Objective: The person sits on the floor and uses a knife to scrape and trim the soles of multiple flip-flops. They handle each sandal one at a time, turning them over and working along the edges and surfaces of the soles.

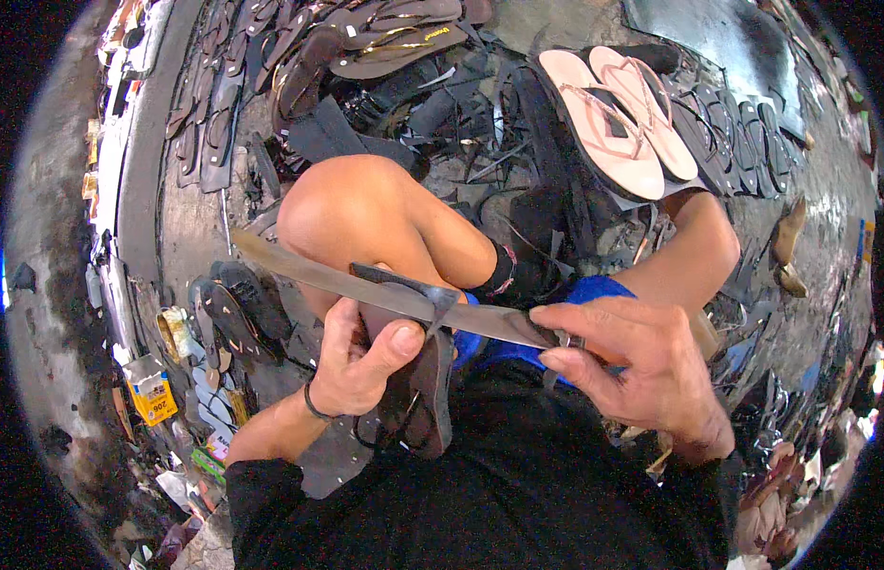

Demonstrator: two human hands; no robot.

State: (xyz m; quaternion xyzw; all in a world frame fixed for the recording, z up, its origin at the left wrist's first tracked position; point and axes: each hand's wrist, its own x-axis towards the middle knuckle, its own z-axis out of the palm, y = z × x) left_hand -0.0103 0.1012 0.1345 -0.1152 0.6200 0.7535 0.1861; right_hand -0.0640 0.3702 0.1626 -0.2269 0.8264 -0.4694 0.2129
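Observation:
A dark flip-flop [428, 404] rests over my lap, toe strap facing me, and my left hand [361, 361] is closed around its upper part. Across the sandal lies a long flat steel blade [314, 274], like a knife, slanting from upper left to lower right. Thumb and fingers of my right hand [641, 356] pinch its right end; whether a handle is there I cannot tell. A grey strap piece [442, 302] crosses over the blade's middle. My left thumb lies just below the blade's edge.
Pale pink flip-flops [608, 123] stand beyond my right knee, beside a row of dark sandals [746, 142]. More brown flip-flops [399, 47] lie at the far left. Black scraps [442, 119] cover the ground ahead. Near my left side is a yellow box [152, 394].

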